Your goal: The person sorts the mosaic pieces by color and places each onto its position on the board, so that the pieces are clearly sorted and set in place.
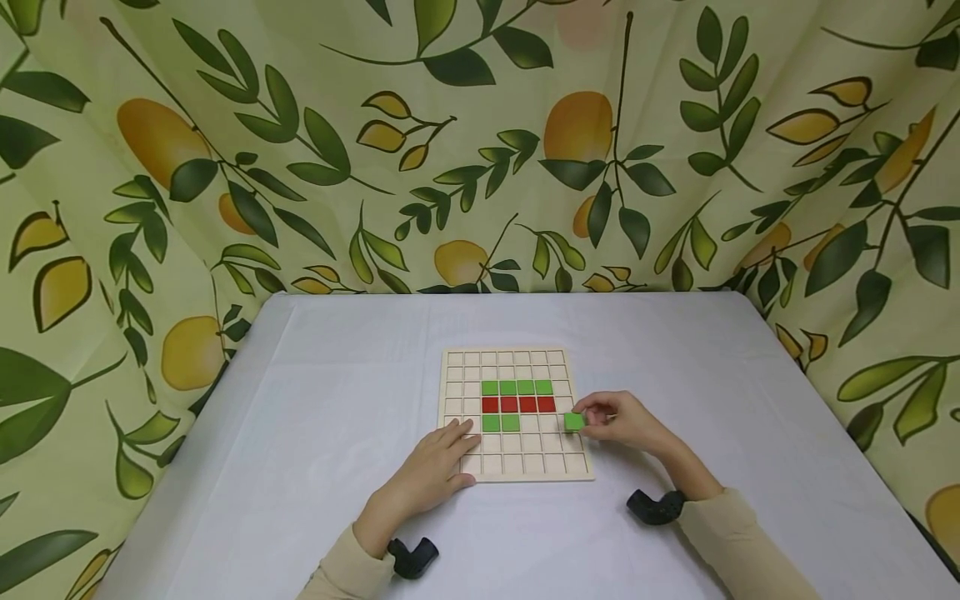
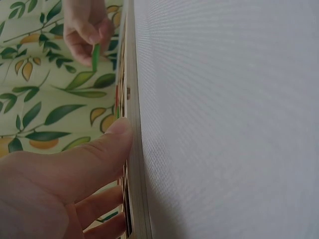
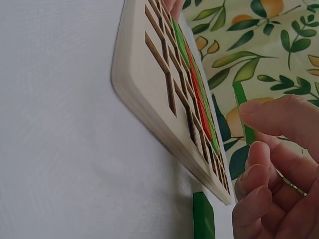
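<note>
A square wooden grid board [image 1: 517, 476] lies flat on the table. Set in its cells are a row of green tiles [image 1: 507, 387], a row of red tiles [image 1: 509, 404] below it, and two more green tiles [image 1: 500, 423] beneath. My left hand [image 1: 435, 467] rests on the board's lower left part with its fingers extended, thumb at the near edge. Between thumb and fingers my right hand [image 1: 618, 421] pinches a green square tile [image 1: 573, 422], held above the board's right side. The right wrist view shows this held tile [image 3: 243, 112] edge-on, apart from the board.
Another green piece [image 3: 203, 216] is by the board's edge in the right wrist view. A white cloth [image 1: 337, 375] covers the table. Behind it hangs a leaf-and-fruit patterned curtain [image 1: 465, 192]. A black device is on each wrist, left [image 1: 414, 557] and right [image 1: 654, 507].
</note>
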Demonstrator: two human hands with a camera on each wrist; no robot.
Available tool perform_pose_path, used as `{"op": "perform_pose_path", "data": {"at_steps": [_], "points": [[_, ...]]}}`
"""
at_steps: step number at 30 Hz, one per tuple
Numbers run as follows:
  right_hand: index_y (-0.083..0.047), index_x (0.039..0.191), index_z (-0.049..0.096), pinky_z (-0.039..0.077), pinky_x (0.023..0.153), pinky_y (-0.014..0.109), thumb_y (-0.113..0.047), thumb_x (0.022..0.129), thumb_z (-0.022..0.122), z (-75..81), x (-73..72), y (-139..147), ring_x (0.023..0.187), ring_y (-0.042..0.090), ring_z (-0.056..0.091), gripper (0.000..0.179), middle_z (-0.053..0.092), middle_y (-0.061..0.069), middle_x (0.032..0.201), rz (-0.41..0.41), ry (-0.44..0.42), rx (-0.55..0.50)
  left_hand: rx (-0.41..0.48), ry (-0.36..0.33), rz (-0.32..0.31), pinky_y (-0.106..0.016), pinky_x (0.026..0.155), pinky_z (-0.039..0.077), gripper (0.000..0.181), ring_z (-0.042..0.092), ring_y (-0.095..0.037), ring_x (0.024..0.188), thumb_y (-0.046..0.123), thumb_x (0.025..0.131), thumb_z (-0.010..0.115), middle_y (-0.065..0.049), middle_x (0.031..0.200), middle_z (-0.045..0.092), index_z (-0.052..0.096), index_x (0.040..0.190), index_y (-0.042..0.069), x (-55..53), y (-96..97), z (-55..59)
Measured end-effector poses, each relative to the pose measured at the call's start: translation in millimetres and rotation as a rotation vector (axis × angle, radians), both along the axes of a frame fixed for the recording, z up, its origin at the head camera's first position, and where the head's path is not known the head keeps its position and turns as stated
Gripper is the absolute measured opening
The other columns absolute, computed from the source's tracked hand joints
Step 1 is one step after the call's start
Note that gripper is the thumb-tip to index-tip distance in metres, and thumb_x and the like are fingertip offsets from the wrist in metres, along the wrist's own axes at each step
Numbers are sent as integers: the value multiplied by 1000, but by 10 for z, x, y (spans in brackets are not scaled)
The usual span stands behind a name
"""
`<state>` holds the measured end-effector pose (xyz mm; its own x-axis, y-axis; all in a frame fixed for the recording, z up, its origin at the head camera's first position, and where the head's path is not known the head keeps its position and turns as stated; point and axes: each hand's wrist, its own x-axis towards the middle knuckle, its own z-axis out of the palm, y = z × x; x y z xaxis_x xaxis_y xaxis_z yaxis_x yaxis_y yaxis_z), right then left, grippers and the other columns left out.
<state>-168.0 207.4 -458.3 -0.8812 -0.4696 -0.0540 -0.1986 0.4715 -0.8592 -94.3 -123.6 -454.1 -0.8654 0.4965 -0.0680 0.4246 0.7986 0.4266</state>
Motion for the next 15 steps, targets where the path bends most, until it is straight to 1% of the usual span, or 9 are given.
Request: {"op": "perform_pose_path", "data": {"at_steps": [8, 15], "points": [[9, 103, 66, 41, 57, 14, -1, 76, 75, -19, -8, -63, 67, 0, 46, 30, 52, 4, 76, 8, -9, -17, -6, 3, -2, -53, 116, 34, 56, 35, -39, 144, 27, 89, 66, -16, 153, 41, 50, 138, 5, 2, 0, 6], [7, 101, 67, 42, 58, 13, -3, 76, 76, -34, -19, -157, 66, -2, 47, 29, 53, 0, 74, 38, 15, -33, -6, 6, -8, -53, 116, 34, 56, 35, -39, 144, 26, 89, 66, -16, 153, 41, 50, 138, 5, 10, 2, 16]]}}
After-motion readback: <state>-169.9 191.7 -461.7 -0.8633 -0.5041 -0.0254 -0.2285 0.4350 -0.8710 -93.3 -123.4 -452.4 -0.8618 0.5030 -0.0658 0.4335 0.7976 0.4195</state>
